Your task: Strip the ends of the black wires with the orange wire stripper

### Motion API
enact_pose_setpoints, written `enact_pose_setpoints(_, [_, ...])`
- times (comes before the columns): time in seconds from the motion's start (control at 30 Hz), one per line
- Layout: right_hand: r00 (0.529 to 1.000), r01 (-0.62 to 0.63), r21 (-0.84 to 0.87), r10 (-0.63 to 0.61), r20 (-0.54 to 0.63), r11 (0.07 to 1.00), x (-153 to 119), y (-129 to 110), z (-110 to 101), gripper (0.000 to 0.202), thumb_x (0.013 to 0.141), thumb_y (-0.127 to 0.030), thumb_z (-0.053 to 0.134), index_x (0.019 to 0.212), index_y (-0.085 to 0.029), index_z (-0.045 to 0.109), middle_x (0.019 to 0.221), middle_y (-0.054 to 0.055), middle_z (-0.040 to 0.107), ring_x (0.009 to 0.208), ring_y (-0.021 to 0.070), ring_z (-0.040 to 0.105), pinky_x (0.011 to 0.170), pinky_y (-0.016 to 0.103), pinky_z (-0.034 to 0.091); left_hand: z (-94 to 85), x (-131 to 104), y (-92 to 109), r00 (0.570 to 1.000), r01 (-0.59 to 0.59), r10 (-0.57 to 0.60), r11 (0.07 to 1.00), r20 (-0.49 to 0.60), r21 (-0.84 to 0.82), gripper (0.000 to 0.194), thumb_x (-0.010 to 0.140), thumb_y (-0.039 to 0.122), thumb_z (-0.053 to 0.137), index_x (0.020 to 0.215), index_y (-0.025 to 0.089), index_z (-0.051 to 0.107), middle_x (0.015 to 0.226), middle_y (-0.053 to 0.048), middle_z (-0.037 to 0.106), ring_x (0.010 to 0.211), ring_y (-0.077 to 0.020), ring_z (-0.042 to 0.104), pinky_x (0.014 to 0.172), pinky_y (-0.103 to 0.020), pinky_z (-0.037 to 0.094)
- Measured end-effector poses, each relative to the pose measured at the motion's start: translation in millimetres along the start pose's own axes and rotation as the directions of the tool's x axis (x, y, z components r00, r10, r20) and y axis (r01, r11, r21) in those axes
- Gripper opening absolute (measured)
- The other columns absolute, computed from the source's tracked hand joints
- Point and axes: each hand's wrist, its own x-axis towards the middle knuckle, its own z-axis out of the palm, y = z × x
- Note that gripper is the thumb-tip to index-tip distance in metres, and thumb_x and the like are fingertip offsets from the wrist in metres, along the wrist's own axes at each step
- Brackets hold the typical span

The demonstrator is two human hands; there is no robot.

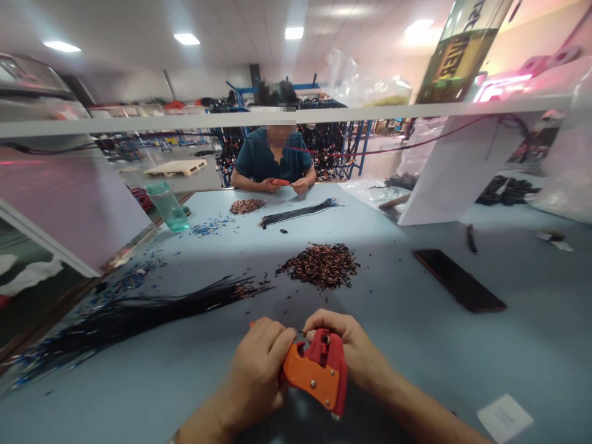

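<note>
An orange and red wire stripper (319, 376) is in my left hand (261, 364), whose fingers are wrapped round its orange handle. My right hand (342, 336) is behind the tool's red head, thumb and forefinger closed together. A small dark end shows by those fingertips, too small to name, and the tool hides part of that hand. Beyond my hands lies a heap of short black pieces with copper ends (321, 265). To the left stretches a long bundle of black wires (152, 317), with blue tips at the near left end and bare copper at the other.
A black phone (457, 280) lies at the right, a white paper square (505, 418) nearer me. Across the table a person (275, 160) holds an orange tool. Before them are a wire bundle (300, 213) and a copper-coloured heap (247, 206). A green bottle (167, 206) stands left; a shelf (185, 123) spans above.
</note>
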Motion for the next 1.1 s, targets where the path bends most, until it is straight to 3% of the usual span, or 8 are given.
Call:
enact_pose_setpoints(0.17, [0.997, -0.053, 0.044, 0.05, 0.056, 0.998, -1.2, 1.8, -3.3, 0.008, 0.07, -0.014, 0.056, 0.073, -0.018, 0.061, 0.063, -0.005, 0.051, 0.057, 0.0094, 0.041, 0.052, 0.019, 0.035, 2.8, 0.6, 1.1, 0.997, -0.037, 0.046, 0.99, -0.06, 0.138, 0.018, 0.08, 0.016, 0.047, 0.094, 0.014, 0.058, 0.076, -0.01, 0.058, 0.067, -0.0246, 0.047, 0.061, -0.035, 0.033])
enact_pose_setpoints(0.33, [0.992, -0.026, -0.037, 0.03, 0.121, 0.999, 0.2, 3.4, -4.5, 0.008, 0.075, -0.018, 0.057, 0.067, -0.017, 0.058, 0.064, -0.003, 0.052, 0.059, 0.0102, 0.042, 0.054, 0.021, 0.037, 3.3, 0.5, 1.3, 0.997, -0.019, 0.033, 0.982, -0.067, 0.189, 0.021, 0.076, 0.014, 0.046, 0.096, 0.014, 0.055, 0.078, -0.011, 0.058, 0.069, -0.0248, 0.048, 0.062, -0.036, 0.035])
enact_pose_setpoints(0.5, [0.991, 0.094, -0.111, -0.082, 0.107, 0.989, 1.9, 0.6, -3.7, 0.011, 0.076, -0.015, 0.058, 0.066, -0.017, 0.058, 0.071, -0.001, 0.056, 0.065, 0.0117, 0.048, 0.06, 0.023, 0.04, 3.6, -0.1, 1.8, 0.996, -0.037, 0.051, 0.98, -0.069, 0.197, 0.022, 0.078, 0.015, 0.046, 0.098, 0.014, 0.053, 0.078, -0.01, 0.057, 0.068, -0.0241, 0.048, 0.061, -0.036, 0.036])
enact_pose_setpoints(0.67, [0.987, 0.137, -0.137, -0.123, 0.107, 0.981, 2.1, 0.1, -3.9, 0.013, 0.077, -0.014, 0.058, 0.065, -0.017, 0.06, 0.07, -0.001, 0.055, 0.064, 0.0113, 0.049, 0.06, 0.022, 0.04, 2.4, 1.1, 2.5, 0.997, -0.036, 0.05, 0.977, -0.06, 0.21, 0.017, 0.079, 0.014, 0.046, 0.095, 0.015, 0.052, 0.076, -0.009, 0.056, 0.067, -0.0234, 0.047, 0.061, -0.036, 0.035])
enact_pose_setpoints(1.1, [0.992, 0.09, -0.132, -0.078, 0.095, 0.987, 0.1, 2.9, -1.2, 0.01, 0.075, -0.014, 0.055, 0.066, -0.017, 0.056, 0.066, -0.003, 0.054, 0.06, 0.0104, 0.047, 0.053, 0.02, 0.04, 5.7, -0.8, 2.4, 0.996, -0.016, 0.034, 0.979, -0.088, 0.202, 0.011, 0.08, 0.014, 0.044, 0.085, 0.02, 0.051, 0.065, -0.004, 0.055, 0.057, -0.0211, 0.049, 0.053, -0.032, 0.035])
